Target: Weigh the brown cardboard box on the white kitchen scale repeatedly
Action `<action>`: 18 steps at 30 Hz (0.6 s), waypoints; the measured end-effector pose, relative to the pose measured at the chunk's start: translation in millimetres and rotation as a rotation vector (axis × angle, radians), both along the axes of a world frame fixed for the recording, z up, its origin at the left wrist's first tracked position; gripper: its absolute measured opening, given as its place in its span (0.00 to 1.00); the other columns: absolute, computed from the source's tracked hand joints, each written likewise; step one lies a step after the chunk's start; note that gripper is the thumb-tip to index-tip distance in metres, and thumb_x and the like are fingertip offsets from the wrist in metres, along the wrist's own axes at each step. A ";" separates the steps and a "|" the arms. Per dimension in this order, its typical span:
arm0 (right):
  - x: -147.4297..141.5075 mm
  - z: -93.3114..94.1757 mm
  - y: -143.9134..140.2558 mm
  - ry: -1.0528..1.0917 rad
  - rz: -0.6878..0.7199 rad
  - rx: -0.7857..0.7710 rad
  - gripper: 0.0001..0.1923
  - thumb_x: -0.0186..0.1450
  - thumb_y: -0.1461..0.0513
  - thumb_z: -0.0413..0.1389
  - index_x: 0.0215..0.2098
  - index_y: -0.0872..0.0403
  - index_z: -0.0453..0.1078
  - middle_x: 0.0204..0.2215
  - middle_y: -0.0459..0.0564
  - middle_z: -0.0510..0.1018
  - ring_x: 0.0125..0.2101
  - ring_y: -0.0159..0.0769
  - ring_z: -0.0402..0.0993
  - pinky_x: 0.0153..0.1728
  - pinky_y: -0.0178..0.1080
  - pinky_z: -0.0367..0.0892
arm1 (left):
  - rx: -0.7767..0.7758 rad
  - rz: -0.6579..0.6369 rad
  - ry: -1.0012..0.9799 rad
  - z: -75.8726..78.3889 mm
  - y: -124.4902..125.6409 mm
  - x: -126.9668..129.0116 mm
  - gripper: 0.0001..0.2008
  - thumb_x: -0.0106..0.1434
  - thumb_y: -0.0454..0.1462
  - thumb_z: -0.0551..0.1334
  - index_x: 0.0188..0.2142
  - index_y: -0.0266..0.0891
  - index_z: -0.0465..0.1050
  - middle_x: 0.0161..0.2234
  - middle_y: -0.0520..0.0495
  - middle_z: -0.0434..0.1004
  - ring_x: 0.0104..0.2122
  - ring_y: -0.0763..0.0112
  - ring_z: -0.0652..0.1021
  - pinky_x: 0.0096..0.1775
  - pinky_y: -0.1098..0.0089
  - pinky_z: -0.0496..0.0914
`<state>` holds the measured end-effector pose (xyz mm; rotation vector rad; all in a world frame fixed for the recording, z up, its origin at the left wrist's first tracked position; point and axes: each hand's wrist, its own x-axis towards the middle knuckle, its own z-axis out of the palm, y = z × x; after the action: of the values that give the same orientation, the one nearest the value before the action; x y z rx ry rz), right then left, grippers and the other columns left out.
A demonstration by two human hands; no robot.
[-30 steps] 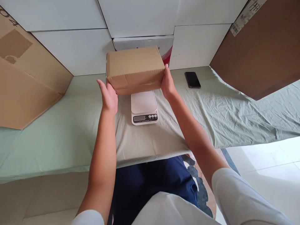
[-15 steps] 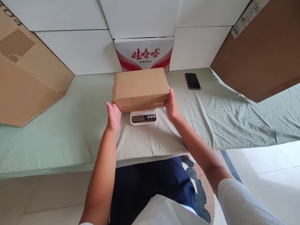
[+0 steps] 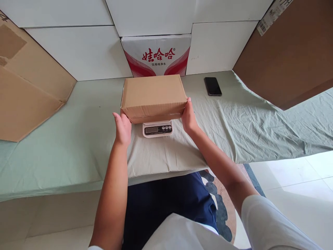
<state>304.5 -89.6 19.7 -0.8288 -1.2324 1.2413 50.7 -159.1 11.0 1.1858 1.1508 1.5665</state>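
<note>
A plain brown cardboard box (image 3: pixel 153 95) sits on a small white digital scale (image 3: pixel 157 129), covering its platform; only the scale's display and buttons show in front. My left hand (image 3: pixel 121 127) presses against the box's left lower corner, fingers straight. My right hand (image 3: pixel 188 116) is flat against the box's right side. Both hands hold the box between them. The scale stands on a pale green cloth (image 3: pixel 65 139) spread over the table.
A black phone (image 3: pixel 212 86) lies on the cloth at the back right. A white-and-red printed carton (image 3: pixel 156 55) stands behind the box against white boxes. Large cardboard sheets lean at the left (image 3: pixel 26 90) and right (image 3: pixel 291 59). The table's front edge is near my lap.
The box came down from in front of the printed carton onto the scale, my hands lowering with it. In the last half second it has barely moved.
</note>
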 end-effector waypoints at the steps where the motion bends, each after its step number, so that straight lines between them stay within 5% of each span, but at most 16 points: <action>1: 0.1 -0.2 -0.1 -0.006 0.002 0.006 0.42 0.74 0.29 0.40 0.74 0.36 0.68 0.78 0.35 0.71 0.85 0.45 0.54 0.88 0.55 0.51 | -0.004 0.001 -0.007 0.3 0.1 0.2 0.51 0.63 0.81 0.48 0.73 0.61 0.73 0.77 0.50 0.72 0.84 0.55 0.56 0.83 0.51 0.54; 13: 0.1 -2.4 2.3 0.015 0.008 0.026 0.43 0.73 0.28 0.42 0.74 0.36 0.68 0.78 0.35 0.72 0.84 0.46 0.56 0.88 0.55 0.52 | 0.042 -0.023 0.039 1.0 2.4 -1.1 0.54 0.61 0.82 0.48 0.75 0.61 0.71 0.79 0.52 0.68 0.83 0.53 0.59 0.82 0.54 0.56; 18: -2.0 -0.2 -0.6 0.006 0.005 -0.010 0.45 0.73 0.28 0.40 0.76 0.38 0.65 0.79 0.36 0.70 0.85 0.47 0.52 0.89 0.55 0.46 | 0.026 -0.016 0.023 -1.8 4.5 -2.5 0.57 0.58 0.83 0.51 0.75 0.59 0.71 0.79 0.47 0.68 0.83 0.51 0.59 0.82 0.51 0.56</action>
<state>302.4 -90.2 19.5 -0.8287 -1.2250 1.2537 48.1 -154.6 9.2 1.2302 1.1356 1.5640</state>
